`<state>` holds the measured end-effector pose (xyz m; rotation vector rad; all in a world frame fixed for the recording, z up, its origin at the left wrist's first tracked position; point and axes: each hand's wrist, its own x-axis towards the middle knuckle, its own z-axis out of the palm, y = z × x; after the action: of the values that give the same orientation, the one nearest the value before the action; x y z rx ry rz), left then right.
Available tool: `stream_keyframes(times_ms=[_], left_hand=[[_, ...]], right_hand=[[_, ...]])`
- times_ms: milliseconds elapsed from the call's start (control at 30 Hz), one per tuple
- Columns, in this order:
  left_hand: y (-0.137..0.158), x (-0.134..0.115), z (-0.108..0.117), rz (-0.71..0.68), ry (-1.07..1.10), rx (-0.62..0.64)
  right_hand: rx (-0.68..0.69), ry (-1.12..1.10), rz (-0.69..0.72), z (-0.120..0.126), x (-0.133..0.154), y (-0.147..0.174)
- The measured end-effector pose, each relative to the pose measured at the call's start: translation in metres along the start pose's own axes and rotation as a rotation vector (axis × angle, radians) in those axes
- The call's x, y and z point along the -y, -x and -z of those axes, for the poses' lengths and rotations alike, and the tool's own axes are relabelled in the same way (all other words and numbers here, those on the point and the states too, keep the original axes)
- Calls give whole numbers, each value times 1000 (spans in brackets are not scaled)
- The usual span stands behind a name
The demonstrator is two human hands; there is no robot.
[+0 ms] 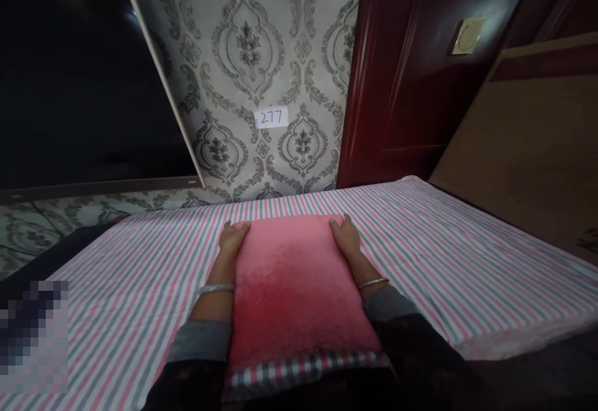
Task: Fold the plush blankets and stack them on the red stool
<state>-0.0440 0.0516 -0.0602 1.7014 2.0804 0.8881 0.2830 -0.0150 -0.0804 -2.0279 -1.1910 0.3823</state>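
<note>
A pink, fleecy rectangular cloth (299,280), darker red toward its lower left, lies on a striped sheet (159,261) in front of me. Whether it is folded or padded I cannot tell. My left hand (232,236) grips its far left corner, thumb on top and the other fingers mostly hidden at the side. At the far right corner my right hand (344,233) holds the same cloth in a like way. Both arms stretch forward along its sides, with a bracelet at each wrist.
The sheet covers a table-like surface reaching the patterned wall. A dark screen (84,87) stands at the left. On the right are a dark red panel (397,87) with a switch plate (468,36) and a large brown board (527,149). A paper label (271,117) reads 277.
</note>
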Motion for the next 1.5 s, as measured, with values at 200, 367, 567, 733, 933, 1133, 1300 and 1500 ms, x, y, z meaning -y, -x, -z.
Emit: stream_keyframes(times_ms=[200, 367, 567, 733, 933, 1133, 1300, 1500], left_hand=[[10, -9, 0, 129, 359, 46], [30, -24, 17, 119, 539, 99], [36, -46, 61, 53, 704, 147], [32, -70, 118, -137, 868, 86], [45, -113, 191, -669, 714, -198], [98, -61, 179, -934, 102, -334], [167, 54, 104, -1040, -282, -70], [217, 93, 81, -996, -243, -128]], right_hand=[[27, -115, -59, 2, -6, -7], [140, -259, -63, 15, 2, -5], [267, -496, -27, 48, 22, 1], [226, -686, 127, 98, 50, -7], [-134, -857, 604, 172, 105, -11], [-382, -391, 747, 153, 32, 46], [-80, -141, 872, 87, -100, 115], [37, -159, 779, 83, -136, 150]])
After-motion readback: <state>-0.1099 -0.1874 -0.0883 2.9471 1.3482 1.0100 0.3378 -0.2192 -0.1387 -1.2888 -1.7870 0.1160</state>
